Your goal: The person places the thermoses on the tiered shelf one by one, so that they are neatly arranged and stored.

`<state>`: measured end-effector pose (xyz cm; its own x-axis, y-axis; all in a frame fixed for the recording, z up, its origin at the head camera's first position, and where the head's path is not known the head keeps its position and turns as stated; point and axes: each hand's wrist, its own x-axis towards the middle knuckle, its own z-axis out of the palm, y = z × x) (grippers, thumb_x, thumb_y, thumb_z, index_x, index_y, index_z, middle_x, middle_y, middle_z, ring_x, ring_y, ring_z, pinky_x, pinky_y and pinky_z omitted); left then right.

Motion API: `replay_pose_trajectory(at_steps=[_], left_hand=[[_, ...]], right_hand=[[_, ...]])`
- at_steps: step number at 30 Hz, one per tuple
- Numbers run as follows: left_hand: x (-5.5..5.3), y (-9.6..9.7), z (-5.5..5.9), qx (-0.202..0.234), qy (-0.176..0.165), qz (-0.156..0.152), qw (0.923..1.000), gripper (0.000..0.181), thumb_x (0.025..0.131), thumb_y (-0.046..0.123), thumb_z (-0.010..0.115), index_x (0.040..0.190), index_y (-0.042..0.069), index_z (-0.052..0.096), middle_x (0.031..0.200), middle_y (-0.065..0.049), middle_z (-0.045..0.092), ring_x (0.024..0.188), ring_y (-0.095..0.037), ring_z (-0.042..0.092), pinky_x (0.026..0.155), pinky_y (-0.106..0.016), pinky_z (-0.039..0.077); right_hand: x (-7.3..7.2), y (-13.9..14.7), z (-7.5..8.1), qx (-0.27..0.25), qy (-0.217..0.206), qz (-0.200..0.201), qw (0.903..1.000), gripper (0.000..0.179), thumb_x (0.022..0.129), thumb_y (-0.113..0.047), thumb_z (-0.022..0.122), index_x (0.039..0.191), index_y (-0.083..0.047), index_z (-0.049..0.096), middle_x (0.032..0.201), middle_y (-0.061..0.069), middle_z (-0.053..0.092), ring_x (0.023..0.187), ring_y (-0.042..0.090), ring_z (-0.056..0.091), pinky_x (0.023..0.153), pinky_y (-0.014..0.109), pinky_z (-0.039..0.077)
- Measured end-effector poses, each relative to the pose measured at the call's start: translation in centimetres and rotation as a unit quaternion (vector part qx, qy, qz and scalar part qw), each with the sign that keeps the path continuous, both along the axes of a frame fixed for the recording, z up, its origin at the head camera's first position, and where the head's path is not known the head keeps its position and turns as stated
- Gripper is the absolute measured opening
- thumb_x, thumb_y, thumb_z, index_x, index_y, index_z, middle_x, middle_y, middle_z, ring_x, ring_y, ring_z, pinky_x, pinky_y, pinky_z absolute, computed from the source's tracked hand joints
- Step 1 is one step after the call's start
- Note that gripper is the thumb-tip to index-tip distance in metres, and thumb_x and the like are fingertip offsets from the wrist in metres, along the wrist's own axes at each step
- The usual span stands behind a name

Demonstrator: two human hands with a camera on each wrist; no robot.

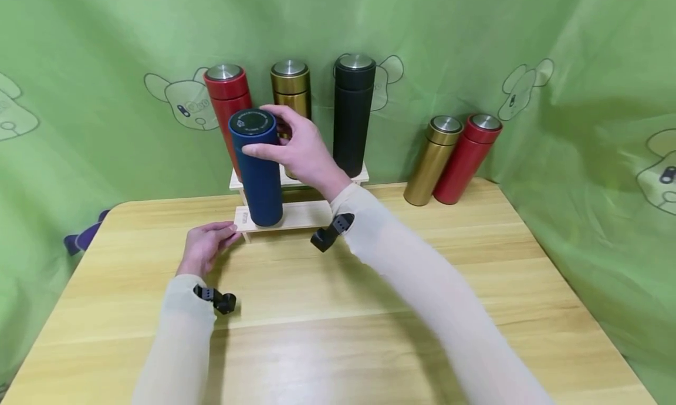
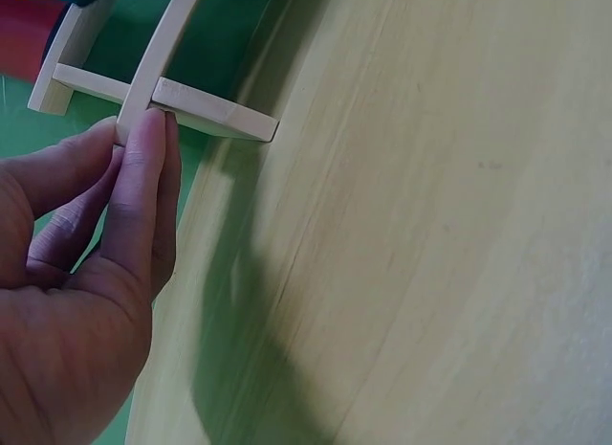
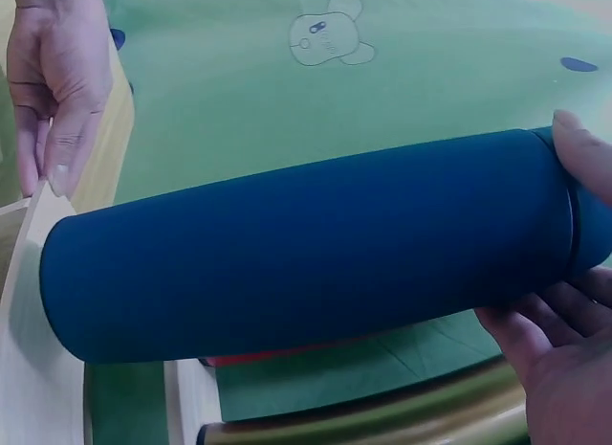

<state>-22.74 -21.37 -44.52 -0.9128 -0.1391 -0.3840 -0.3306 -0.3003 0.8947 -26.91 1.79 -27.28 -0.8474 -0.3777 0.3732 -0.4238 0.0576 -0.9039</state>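
A blue thermos (image 1: 259, 176) stands upright at the left end of the lower shelf (image 1: 306, 215) of a two-step wooden rack. Its dark top disc carries white printed marks. My right hand (image 1: 303, 149) grips the thermos near the top, thumb on the near side and fingers round the other. In the right wrist view, the base of the blue thermos (image 3: 306, 258) is right at the shelf board (image 3: 38, 321). My left hand (image 1: 206, 246) pinches the left end of the lower shelf between thumb and fingers, as the left wrist view shows for the shelf end (image 2: 148, 81).
On the upper step stand a red thermos (image 1: 227, 97), a gold thermos (image 1: 291, 88) and a black thermos (image 1: 354, 117). Another gold thermos (image 1: 430, 164) and red thermos (image 1: 467, 158) stand on the table (image 1: 327, 346) to the right. A green curtain (image 1: 422, 35) hangs behind.
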Motion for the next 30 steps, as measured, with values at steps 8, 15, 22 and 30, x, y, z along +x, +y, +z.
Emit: replay_pose_trajectory(at_steps=[8, 15, 22, 30], left_hand=[[0.0, -0.2, 0.0, -0.005, -0.003, -0.001, 1.0000, 0.044, 0.093, -0.009, 0.061, 0.135, -0.012, 0.048, 0.118, -0.019, 0.057, 0.085, -0.015, 0.071, 0.091, -0.025, 0.056], [-0.1, -0.3, 0.0, -0.003, -0.004, 0.000, 1.0000, 0.044, 0.093, -0.008, 0.061, 0.136, -0.012, 0.048, 0.119, -0.019, 0.056, 0.084, -0.015, 0.072, 0.091, -0.025, 0.057], [-0.2, -0.3, -0.4, 0.006, 0.000, 0.007, 1.0000, 0.044, 0.093, -0.010, 0.060, 0.135, -0.014, 0.047, 0.112, -0.016, 0.059, 0.083, -0.015, 0.071, 0.091, -0.026, 0.057], [-0.1, -0.2, -0.3, 0.005, 0.001, 0.008, 1.0000, 0.044, 0.094, -0.010, 0.060, 0.136, -0.013, 0.047, 0.125, -0.023, 0.053, 0.083, -0.014, 0.071, 0.091, -0.025, 0.056]], right_hand=[[-0.3, -1.4, -0.8, 0.033, 0.002, -0.015, 0.9994, 0.068, 0.079, -0.027, 0.085, 0.137, -0.015, 0.052, 0.123, -0.002, 0.061, 0.109, 0.011, 0.060, 0.095, 0.020, 0.053], [-0.7, -2.3, -1.3, 0.052, 0.000, -0.026, 0.9983, 0.069, 0.079, -0.031, 0.085, 0.138, -0.016, 0.051, 0.125, -0.002, 0.060, 0.112, 0.012, 0.058, 0.095, 0.024, 0.054], [-1.1, -2.9, -2.1, 0.079, -0.003, -0.036, 0.9962, 0.072, 0.080, -0.035, 0.084, 0.140, -0.016, 0.049, 0.128, 0.000, 0.059, 0.114, 0.014, 0.058, 0.096, 0.025, 0.054], [-1.6, -3.4, -2.3, 0.096, -0.011, -0.048, 0.9942, 0.075, 0.080, -0.039, 0.083, 0.142, -0.019, 0.047, 0.132, -0.002, 0.056, 0.116, 0.014, 0.056, 0.097, 0.025, 0.053]])
